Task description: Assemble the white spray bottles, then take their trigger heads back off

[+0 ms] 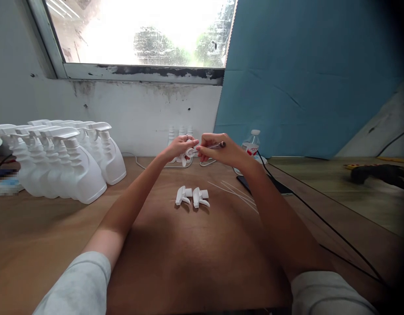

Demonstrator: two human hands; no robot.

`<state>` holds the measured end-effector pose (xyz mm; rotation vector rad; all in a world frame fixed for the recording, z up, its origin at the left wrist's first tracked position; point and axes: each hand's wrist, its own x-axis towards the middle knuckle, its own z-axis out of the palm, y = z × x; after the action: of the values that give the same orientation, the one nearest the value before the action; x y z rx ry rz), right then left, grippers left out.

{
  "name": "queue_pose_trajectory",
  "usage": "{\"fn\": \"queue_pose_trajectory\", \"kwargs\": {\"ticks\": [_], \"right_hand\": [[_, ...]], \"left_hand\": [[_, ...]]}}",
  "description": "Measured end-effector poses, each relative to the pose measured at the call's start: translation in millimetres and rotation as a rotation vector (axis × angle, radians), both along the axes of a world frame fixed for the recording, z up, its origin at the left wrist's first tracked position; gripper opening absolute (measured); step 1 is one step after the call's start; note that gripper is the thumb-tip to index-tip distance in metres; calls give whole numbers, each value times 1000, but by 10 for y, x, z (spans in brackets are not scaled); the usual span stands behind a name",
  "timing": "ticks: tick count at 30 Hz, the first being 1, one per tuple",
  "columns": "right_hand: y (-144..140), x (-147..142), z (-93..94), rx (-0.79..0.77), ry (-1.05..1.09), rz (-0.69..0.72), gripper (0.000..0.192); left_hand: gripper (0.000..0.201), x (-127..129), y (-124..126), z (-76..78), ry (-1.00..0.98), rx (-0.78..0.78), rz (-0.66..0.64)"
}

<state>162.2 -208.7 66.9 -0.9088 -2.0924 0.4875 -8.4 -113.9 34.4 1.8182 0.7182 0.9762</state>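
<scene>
My left hand [178,148] is closed around a white trigger spray head [190,152], partly covered by the fingers. My right hand [226,151] grips a slim pen-like tool [216,145] with a dark rounded end, its other end pointing at the spray head. Whether the tip touches it I cannot tell. Nearer to me, two more white spray heads, a left one [183,195] and a right one [200,197], lie side by side on the wooden table [182,253]. Thin white tubes [234,192] lie to their right, partly behind my right forearm.
Rows of white spray bottles [90,175] with spray heads stand at the left. Several white ribbed bottle necks [181,131] show behind my hands. A clear drink bottle [253,142], a dark flat device [283,188] and a black cable [333,227] are at the right.
</scene>
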Motion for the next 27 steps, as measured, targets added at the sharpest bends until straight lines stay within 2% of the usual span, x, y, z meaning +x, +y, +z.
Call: {"fn": "queue_pose_trajectory", "kwargs": {"ticks": [5, 8, 13, 17, 20, 27], "right_hand": [[31, 9, -12, -21, 62, 81, 26], [63, 44, -132, -113, 159, 172, 29], [17, 45, -555, -199, 287, 310, 27], [-104, 21, -762, -215, 208, 287, 25], [-184, 12, -738, -244, 122, 257, 26], [-297, -72, -578, -161, -117, 246, 23]], "left_hand": [[28, -54, -37, 49, -89, -62, -27], [30, -95, -104, 2, -114, -133, -90], [33, -132, -295, -327, -126, -370, -102], [33, -203, -462, -574, -141, -468, -83], [34, -271, -564, -637, -104, -434, -34], [37, -321, -660, -683, 53, -156, 55]]}}
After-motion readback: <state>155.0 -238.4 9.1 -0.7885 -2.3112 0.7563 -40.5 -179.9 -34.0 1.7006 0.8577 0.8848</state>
